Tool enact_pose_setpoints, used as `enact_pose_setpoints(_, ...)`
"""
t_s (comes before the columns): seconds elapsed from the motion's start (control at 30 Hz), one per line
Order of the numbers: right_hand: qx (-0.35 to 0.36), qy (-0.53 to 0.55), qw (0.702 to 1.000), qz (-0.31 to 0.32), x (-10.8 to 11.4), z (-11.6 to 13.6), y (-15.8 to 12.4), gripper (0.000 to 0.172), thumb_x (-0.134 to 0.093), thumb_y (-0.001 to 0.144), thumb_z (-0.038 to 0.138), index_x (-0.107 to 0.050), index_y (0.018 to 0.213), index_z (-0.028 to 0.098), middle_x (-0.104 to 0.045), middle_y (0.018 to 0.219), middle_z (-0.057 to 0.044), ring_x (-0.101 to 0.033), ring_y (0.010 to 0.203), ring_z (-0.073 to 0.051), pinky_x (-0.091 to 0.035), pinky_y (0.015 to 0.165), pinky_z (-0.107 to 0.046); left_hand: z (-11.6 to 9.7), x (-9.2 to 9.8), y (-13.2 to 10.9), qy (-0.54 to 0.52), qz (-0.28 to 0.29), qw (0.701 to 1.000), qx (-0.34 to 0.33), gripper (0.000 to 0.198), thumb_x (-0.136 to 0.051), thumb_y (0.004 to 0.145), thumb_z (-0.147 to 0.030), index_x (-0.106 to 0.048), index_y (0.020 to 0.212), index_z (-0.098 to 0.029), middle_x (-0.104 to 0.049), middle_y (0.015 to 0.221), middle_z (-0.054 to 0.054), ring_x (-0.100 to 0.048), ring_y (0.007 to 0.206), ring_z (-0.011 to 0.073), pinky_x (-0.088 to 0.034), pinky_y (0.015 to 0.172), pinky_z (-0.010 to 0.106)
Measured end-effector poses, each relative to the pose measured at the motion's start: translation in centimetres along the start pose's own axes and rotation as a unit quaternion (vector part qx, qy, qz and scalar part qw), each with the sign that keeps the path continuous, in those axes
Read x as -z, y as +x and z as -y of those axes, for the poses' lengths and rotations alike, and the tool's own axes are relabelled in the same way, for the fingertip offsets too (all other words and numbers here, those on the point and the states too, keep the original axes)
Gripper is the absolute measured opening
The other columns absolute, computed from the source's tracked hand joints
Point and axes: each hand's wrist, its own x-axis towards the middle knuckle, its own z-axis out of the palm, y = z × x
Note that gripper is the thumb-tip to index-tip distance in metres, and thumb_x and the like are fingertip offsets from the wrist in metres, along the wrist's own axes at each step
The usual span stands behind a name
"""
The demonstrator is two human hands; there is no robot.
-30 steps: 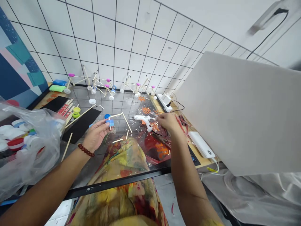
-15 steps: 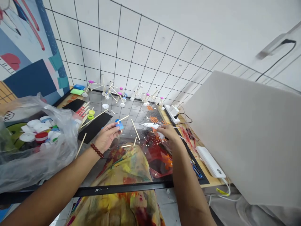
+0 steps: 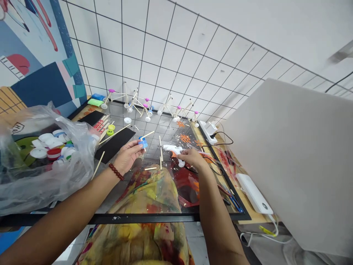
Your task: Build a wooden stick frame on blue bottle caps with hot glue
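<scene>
Head view: one clear bag (image 3: pixel 79 175) of mixed caps (image 3: pixel 52 142).
The left hand (image 3: pixel 127 159)'s grip pinches one blue piece (image 3: pixel 142 143) above the surface (image 3: pixel 150 127); the right hand (image 3: pixel 193 159)'s grip is clamped on one white glue gun (image 3: pixel 170 148). Five magenta tops (image 3: pixel 111 90) line the back.

Two hands showing: left hand (image 3: pixel 128 157) holding one blue piece (image 3: pixel 143 143), right hand (image 3: pixel 193 159) gripping one glue gun (image 3: pixel 172 148). One bracelet (image 3: pixel 116 172) circling wrist. Three loose sticks (image 3: pixel 150 168) lying between hands. Five pink tops (image 3: pixel 111 90) showing on stick frames (image 3: pixel 126 92), frames overlapping too much for counting. Two yellow-green caps (image 3: pixel 110 132) sitting together, one white cap (image 3: pixel 127 120) lying apart. Two packets (image 3: pixel 95 102) resting. Two black sheets (image 3: pixel 117 144) lying flat. One plastic bag (image 3: pixel 68 187) holding many caps, overlapping past counting. One power strip (image 3: pixel 206 133) lying nearby.
</scene>
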Motion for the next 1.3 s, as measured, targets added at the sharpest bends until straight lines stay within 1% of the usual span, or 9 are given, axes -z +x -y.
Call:
enact_pose_setpoints(0.23, 0.028, 0.159, 0.986, 0.029, 0.4, -1.1, -1.7, 0.028, -0.072, 0.067, 0.042, -0.059, 0.065, 0.017, -0.058, 0.051, 0.003, -0.047, 0.046, -0.01, -0.032, 0.044, -0.021, 0.0, -0.1, 0.0, -0.003, 0.0, 1.0, -0.008, 0.032, -0.088, 0.06, -0.018, -0.071, 0.087, -0.012, -0.072, 0.085, 0.005, -0.066, 0.073, 0.0137, -0.054, 0.075, 0.029)
enact_pose_setpoints(0.4, 0.017, 0.392, 0.92, 0.005, 0.5, -0.3, -2.0, 0.047, -0.085, 0.053, 0.038, -0.056, 0.085, 0.02, -0.067, 0.065, 0.002, -0.056, 0.05, -0.013, -0.039, 0.043, -0.022, 0.0, 0.1, 0.0, -0.001, -0.003, 1.0, -0.018, 0.035, -0.089, 0.059, -0.015, -0.071, 0.088, -0.012, -0.072, 0.089, 0.005, -0.068, 0.078, 0.015, -0.054, 0.08, 0.031)
enact_pose_setpoints(0.5, 0.033, 0.454, 0.89, 0.008, 0.2, 0.3, -1.6, 0.051, -0.089, 0.051, 0.037, -0.058, 0.087, 0.019, -0.063, 0.062, 0.005, -0.053, 0.048, -0.01, -0.038, 0.042, -0.021, -0.2, 0.2, 0.1, 0.0, -0.014, 1.0, -0.027, 0.035, -0.089, 0.06, -0.013, -0.07, 0.089, -0.012, -0.073, 0.093, 0.007, -0.068, 0.082, 0.0156, -0.054, 0.083, 0.032)
enact_pose_setpoints(0.6, 0.04, 0.495, 0.866, 0.057, -0.7, 0.9, -1.7, 0.047, -0.091, 0.051, 0.036, -0.06, 0.082, 0.018, -0.06, 0.062, 0.006, -0.054, 0.051, -0.009, -0.045, 0.047, -0.022, -0.4, 0.5, 0.3, -0.004, -0.016, 0.999, -0.03, 0.033, -0.087, 0.062, -0.013, -0.069, 0.089, -0.013, -0.073, 0.094, 0.007, -0.068, 0.082, 0.0153, -0.054, 0.084, 0.031)
enact_pose_setpoints(0.7, 0.044, 0.524, 0.849, 0.059, -2.4, 2.0, -2.1, 0.049, -0.093, 0.046, 0.027, -0.059, 0.08, 0.019, -0.061, 0.063, 0.007, -0.054, 0.05, -0.009, -0.048, 0.049, -0.023, -0.4, 0.4, 0.2, -0.005, -0.006, 1.0, -0.023, 0.033, -0.087, 0.063, -0.014, -0.069, 0.09, -0.012, -0.072, 0.093, 0.006, -0.068, 0.079, 0.0146, -0.055, 0.082, 0.031)
enact_pose_setpoints(0.87, 0.068, 0.553, 0.83, -0.028, -5.3, 4.5, -3.3, 0.051, -0.092, 0.044, 0.022, -0.062, 0.086, 0.019, -0.07, 0.07, 0.002, -0.052, 0.046, -0.009, -0.043, 0.042, -0.022, 0.4, -0.8, -1.0, -0.015, 0.024, 0.999, 0.018, 0.034, -0.088, 0.062, -0.013, -0.068, 0.089, -0.014, -0.072, 0.089, 0.003, -0.07, 0.081, 0.0155, -0.057, 0.085, 0.032)
enact_pose_setpoints(0.97, 0.067, 0.564, 0.823, -0.018, -6.4, 5.6, -3.9, 0.052, -0.092, 0.046, 0.023, -0.064, 0.091, 0.018, -0.073, 0.074, 0.0, -0.052, 0.046, -0.009, -0.044, 0.042, -0.023, 1.0, -1.5, -1.6, -0.011, 0.045, 0.998, 0.043, 0.035, -0.088, 0.063, -0.013, -0.068, 0.091, -0.014, -0.072, 0.09, 0.004, -0.071, 0.083, 0.0166, -0.057, 0.087, 0.033)
enact_pose_setpoints(1.2, 0.08, 0.524, 0.848, 0.012, -7.9, 5.9, -4.1, 0.038, -0.091, 0.049, 0.029, -0.062, 0.07, 0.017, -0.06, 0.049, 0.004, -0.05, 0.043, -0.01, -0.039, 0.04, -0.022, 1.5, -1.6, -1.9, 0.02, 0.064, 0.996, 0.052, 0.034, -0.087, 0.064, -0.012, -0.071, 0.094, -0.013, -0.073, 0.089, 0.004, -0.069, 0.081, 0.0148, -0.056, 0.087, 0.033)
enact_pose_setpoints(1.3, 0.083, 0.521, 0.85, 0.02, -8.4, 5.8, -4.0, 0.038, -0.091, 0.049, 0.028, -0.063, 0.073, 0.017, -0.06, 0.049, 0.004, -0.05, 0.042, -0.011, -0.038, 0.04, -0.022, 1.5, -1.6, -1.9, 0.007, 0.066, 0.996, 0.063, 0.032, -0.086, 0.064, -0.011, -0.072, 0.093, -0.014, -0.073, 0.09, 0.004, -0.069, 0.083, 0.0147, -0.056, 0.087, 0.031)
